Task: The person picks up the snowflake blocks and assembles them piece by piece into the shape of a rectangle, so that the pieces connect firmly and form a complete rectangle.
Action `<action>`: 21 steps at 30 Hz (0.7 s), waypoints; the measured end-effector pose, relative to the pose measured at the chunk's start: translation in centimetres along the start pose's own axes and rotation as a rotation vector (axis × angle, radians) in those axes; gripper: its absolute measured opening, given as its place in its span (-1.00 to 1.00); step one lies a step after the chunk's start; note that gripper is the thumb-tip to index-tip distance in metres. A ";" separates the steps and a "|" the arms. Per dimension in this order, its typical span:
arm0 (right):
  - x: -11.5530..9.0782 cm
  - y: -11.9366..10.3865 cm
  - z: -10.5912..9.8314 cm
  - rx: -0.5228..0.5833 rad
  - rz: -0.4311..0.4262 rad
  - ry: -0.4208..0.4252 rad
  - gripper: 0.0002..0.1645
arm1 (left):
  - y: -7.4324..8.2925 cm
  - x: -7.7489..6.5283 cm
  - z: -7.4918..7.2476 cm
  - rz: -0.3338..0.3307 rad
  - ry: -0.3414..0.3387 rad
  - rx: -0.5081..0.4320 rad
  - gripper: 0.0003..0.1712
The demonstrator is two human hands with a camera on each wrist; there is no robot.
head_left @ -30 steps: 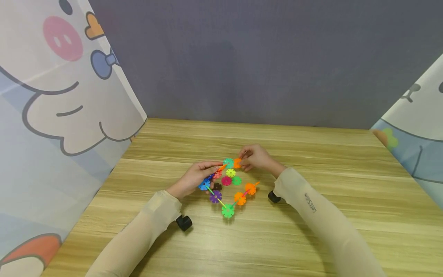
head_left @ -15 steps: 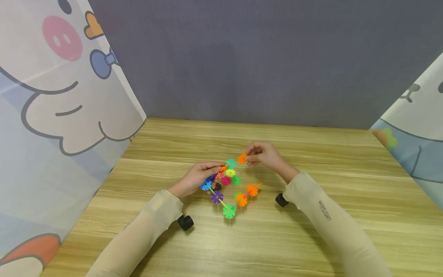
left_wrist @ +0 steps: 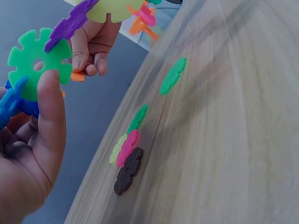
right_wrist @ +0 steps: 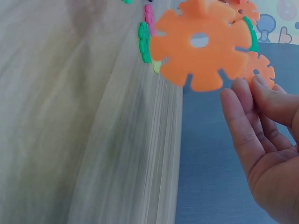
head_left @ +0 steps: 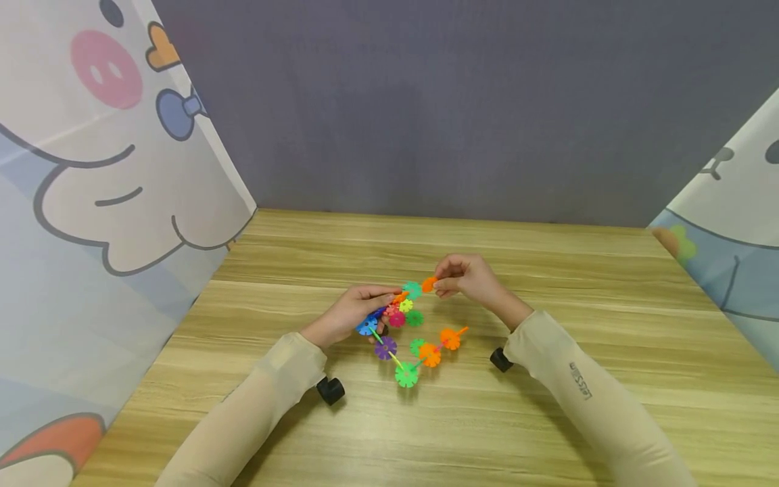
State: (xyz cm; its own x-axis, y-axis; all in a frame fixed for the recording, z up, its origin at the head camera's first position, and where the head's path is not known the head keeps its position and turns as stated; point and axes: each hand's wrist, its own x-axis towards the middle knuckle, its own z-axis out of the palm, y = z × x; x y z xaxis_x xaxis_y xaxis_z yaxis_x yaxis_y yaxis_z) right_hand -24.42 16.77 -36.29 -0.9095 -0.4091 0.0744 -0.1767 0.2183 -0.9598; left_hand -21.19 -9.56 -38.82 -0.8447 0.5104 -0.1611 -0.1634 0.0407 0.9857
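Note:
Notched plastic discs of many colours are joined into a chain. My left hand holds the chain near its blue disc; in the left wrist view the thumb lies against a green disc. From there the chain runs through a purple disc and a green disc to an orange disc at its end. Farther back, a teal disc sticks out beyond my left fingers. My right hand pinches an orange disc close beside the teal one. Whether these two touch is unclear.
Loose discs lie on the wooden table: a yellow one, a pink-red one, green ones and a dark brown one. A grey panel stands behind, with cartoon-printed sheets at the sides.
My right hand has drawn the orange disc away to the right from the teal disc, then lowered it back close to it. The left hand keeps its hold on the chain, almost still.

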 end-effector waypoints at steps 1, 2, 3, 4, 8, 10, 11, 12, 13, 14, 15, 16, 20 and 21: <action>0.0 0.0 0.0 0.002 0.000 0.000 -0.88 | 0.0 0.0 0.0 0.002 -0.002 0.002 -0.56; 0.0 0.0 0.0 0.003 0.000 0.001 -0.88 | 0.0 0.1 0.0 0.001 -0.007 0.004 -0.56; -0.1 0.0 -0.1 0.003 0.000 0.003 -0.89 | 0.0 0.1 0.0 -0.002 -0.011 0.009 -0.56; -0.1 0.0 -0.1 0.004 -0.001 0.003 -0.89 | 0.0 0.1 0.0 -0.003 -0.016 0.011 -0.56; -0.1 0.2 -0.2 0.001 -0.009 -0.004 -0.90 | 0.2 0.0 0.2 -0.028 -0.041 0.008 -0.55; -0.1 0.2 -0.2 0.002 -0.015 -0.011 -0.90 | 0.3 0.1 0.2 -0.040 -0.048 0.001 -0.55; -0.2 0.2 -0.3 -0.001 -0.018 -0.016 -0.90 | 0.3 0.1 0.3 -0.046 -0.051 0.001 -0.55; -0.3 0.1 -0.3 -0.006 -0.021 -0.019 -0.90 | 0.3 0.1 0.3 -0.047 -0.053 0.000 -0.56; -0.3 0.1 -0.3 -0.013 -0.024 -0.024 -0.90 | 0.3 0.1 0.3 -0.046 -0.055 0.003 -0.56; -0.4 0.1 -0.3 -0.018 -0.025 -0.027 -0.91 | 0.2 0.2 0.3 -0.043 -0.057 0.005 -0.56; -0.4 0.0 -0.4 -0.025 -0.024 -0.029 -0.91 | 0.2 0.2 0.3 -0.039 -0.060 0.008 -0.56; -0.5 0.0 -0.4 -0.033 -0.024 -0.032 -0.91 | 0.2 0.2 0.3 -0.036 -0.063 0.013 -0.56; -0.6 -0.1 -0.4 -0.085 -0.040 -0.051 -0.92 | 0.2 0.3 0.5 -0.031 -0.071 0.030 -0.57; -0.6 -0.1 -0.4 -0.098 -0.046 -0.055 -0.92 | 0.2 0.2 0.5 -0.032 -0.071 0.037 -0.57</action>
State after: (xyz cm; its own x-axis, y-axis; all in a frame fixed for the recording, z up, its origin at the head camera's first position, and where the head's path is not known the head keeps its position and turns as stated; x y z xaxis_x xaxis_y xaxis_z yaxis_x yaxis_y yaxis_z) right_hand -23.98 17.36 -36.15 -0.8781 -0.4679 0.0999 -0.2558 0.2826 -0.9245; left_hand -21.16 -9.00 -38.59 -0.8007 0.5682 -0.1900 -0.1697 0.0890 0.9815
